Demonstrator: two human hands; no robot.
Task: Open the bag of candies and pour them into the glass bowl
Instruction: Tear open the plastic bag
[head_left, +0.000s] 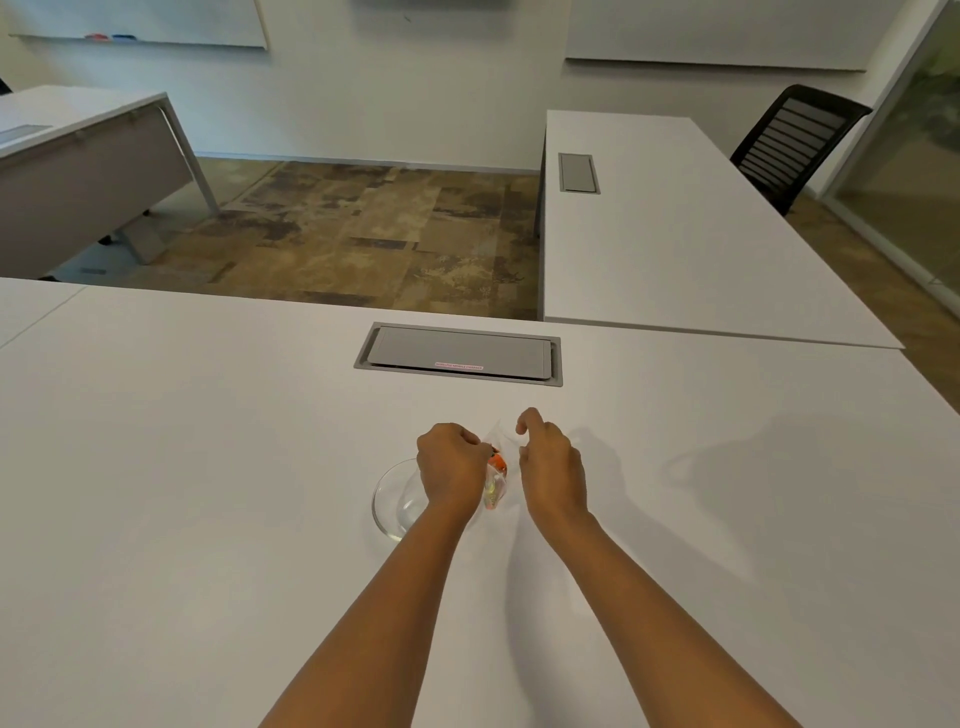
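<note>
Clear candy bag (496, 470) is pinched by left hand (451, 470) and seemingly right hand (551, 467) beside glass bowl (395, 501), likely for opening; right's hold unclear.

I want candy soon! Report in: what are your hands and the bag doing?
Left hand and right hand pinching clear candy bag, one each side. Bag held beside glass bowl; no candies visible in bowl. Nothing blocking.
</note>
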